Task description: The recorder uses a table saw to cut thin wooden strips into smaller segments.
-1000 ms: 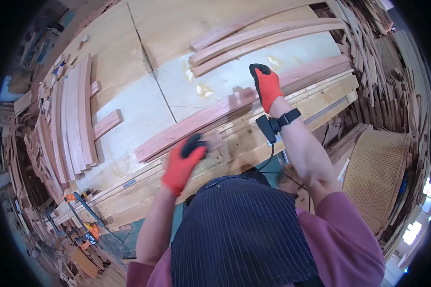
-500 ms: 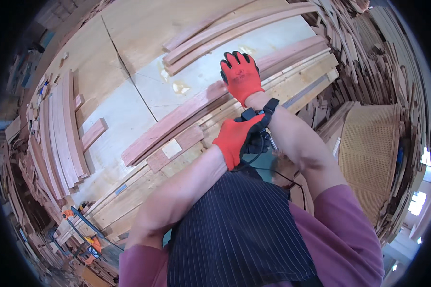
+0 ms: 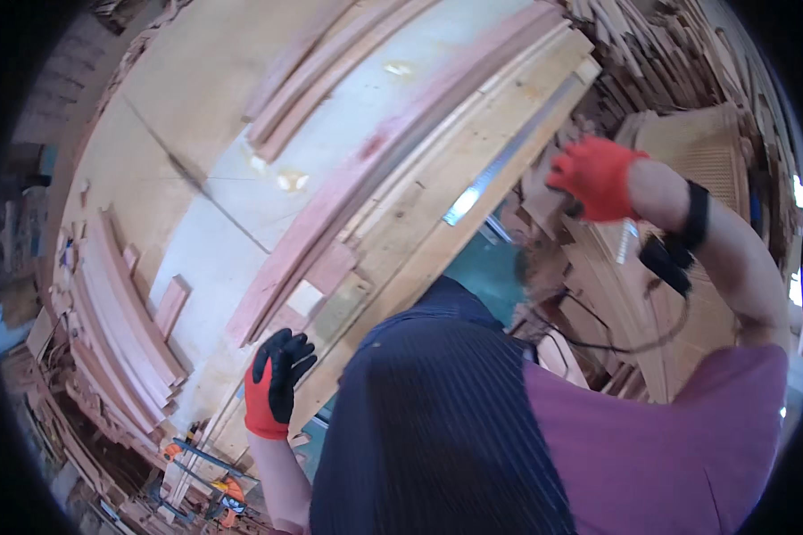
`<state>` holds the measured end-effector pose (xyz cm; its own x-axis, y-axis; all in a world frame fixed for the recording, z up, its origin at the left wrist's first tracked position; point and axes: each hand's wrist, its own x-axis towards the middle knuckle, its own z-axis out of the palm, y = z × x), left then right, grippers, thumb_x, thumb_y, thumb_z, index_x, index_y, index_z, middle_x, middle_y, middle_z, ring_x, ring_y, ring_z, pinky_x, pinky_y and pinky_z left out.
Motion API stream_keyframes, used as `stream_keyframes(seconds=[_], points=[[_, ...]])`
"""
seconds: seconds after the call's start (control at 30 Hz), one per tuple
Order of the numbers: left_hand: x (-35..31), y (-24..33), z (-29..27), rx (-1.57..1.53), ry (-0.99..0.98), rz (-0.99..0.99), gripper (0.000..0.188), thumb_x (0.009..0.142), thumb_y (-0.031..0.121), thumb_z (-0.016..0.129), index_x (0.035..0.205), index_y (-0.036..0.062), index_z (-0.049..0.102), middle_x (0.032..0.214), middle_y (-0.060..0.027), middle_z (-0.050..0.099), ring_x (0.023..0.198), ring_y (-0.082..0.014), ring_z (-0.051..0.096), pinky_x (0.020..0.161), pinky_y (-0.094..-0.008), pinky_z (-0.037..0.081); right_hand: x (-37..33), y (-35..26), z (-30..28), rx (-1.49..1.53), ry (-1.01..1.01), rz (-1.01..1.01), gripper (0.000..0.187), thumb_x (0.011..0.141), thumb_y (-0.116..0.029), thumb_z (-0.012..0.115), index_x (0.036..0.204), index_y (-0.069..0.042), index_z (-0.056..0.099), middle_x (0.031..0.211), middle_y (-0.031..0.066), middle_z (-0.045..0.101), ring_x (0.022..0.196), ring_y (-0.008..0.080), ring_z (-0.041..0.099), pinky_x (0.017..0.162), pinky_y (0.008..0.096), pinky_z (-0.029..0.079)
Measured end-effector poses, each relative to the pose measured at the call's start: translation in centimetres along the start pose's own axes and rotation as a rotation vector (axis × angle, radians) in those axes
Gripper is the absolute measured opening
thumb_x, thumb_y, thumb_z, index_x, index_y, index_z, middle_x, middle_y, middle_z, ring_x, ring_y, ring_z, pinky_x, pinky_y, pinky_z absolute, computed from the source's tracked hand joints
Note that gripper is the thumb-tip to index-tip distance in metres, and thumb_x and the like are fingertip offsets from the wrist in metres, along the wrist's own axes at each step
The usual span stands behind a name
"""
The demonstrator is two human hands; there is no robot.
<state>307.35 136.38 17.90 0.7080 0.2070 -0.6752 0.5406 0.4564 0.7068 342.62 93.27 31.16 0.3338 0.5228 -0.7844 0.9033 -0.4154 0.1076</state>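
Note:
Both my hands wear red gloves with black palms and fingers. My left hand [image 3: 277, 383] is raised at the bench's front edge, palm toward the bench, fingers loosely bent and apart with nothing held. Beside it lies a short wooden block [image 3: 305, 300] with a pale patch, next to a long reddish timber strip [image 3: 330, 207]. My right hand [image 3: 598, 178] hangs beyond the right side of the bench, its fingers curled and smeared by motion. A black strap [image 3: 697, 217] circles my right wrist, and a small black box [image 3: 666, 264] with a cable hangs there.
Curved timber strips [image 3: 330, 76] lie at the far side of the bench [image 3: 214, 192], with more at the left [image 3: 125, 312]. A metal rule [image 3: 500, 169] is on the front edge. Woven panels [image 3: 687, 147] and scrap piles [image 3: 642, 53] stand at right; orange-and-blue clamps [image 3: 227, 490] sit lower left.
My left hand has let go of the device at my right wrist and swung left to the bench edge. My right hand has moved right, off the timber. The view has turned.

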Motion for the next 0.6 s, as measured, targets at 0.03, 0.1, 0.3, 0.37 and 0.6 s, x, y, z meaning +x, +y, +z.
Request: stream_keyframes(seconds=[0.03,0.1,0.3,0.37,0.6], points=[[-0.3,-0.3,-1.8,-0.044,0.061,0.002,0.049,0.105,0.029,0.063,0.141,-0.0033,0.054,0.126,-0.0231,0.067,0.110,-0.0329,0.071,0.096,-0.0461,0.059,-0.4,-0.3,0.2,0.123,-0.019,-0.030,0.061,0.076,-0.036,0.083,0.129,-0.010,0.066,0.128,0.0134,0.065,0.120,0.0348,0.063,0.103,0.0457,0.050],[0.4,-1.3,-4.6,-0.072,0.295,0.026,0.034,0.105,0.019,0.062,0.129,-0.0040,0.063,0.112,-0.0204,0.073,0.095,-0.0294,0.074,0.085,-0.0404,0.063,1.3,-0.2,0.0,0.374,0.027,-0.106,0.061,0.077,-0.035,0.083,0.129,-0.009,0.065,0.127,0.0146,0.065,0.120,0.0357,0.063,0.103,0.0454,0.050],[4.7,-4.6,-9.6,0.451,0.954,0.370,0.033,0.095,0.017,0.072,0.119,-0.0051,0.070,0.108,-0.0148,0.075,0.095,-0.0255,0.073,0.087,-0.0352,0.057,18.3,-3.1,0.2,0.561,0.731,-0.069,0.051,0.089,-0.031,0.075,0.133,-0.009,0.063,0.134,0.0166,0.064,0.127,0.0362,0.058,0.109,0.0449,0.046],[5.3,-5.3,-11.6,0.814,1.054,0.437,0.051,0.092,0.028,0.077,0.129,-0.0054,0.065,0.114,-0.0224,0.074,0.107,-0.0323,0.070,0.097,-0.0404,0.053,24.7,-3.9,0.1,0.577,0.797,-0.071,0.054,0.090,-0.036,0.074,0.135,-0.010,0.061,0.140,0.0159,0.061,0.134,0.0348,0.054,0.115,0.0466,0.040],[8.3,-4.8,-13.7,0.687,0.867,0.047,0.060,0.089,0.041,0.079,0.132,0.0006,0.066,0.117,-0.0217,0.074,0.106,-0.0317,0.072,0.093,-0.0401,0.055,31.7,-5.7,-2.3,0.326,0.584,-0.030,0.060,0.089,-0.045,0.074,0.137,-0.012,0.061,0.144,0.0140,0.057,0.137,0.0338,0.051,0.119,0.0484,0.035]])
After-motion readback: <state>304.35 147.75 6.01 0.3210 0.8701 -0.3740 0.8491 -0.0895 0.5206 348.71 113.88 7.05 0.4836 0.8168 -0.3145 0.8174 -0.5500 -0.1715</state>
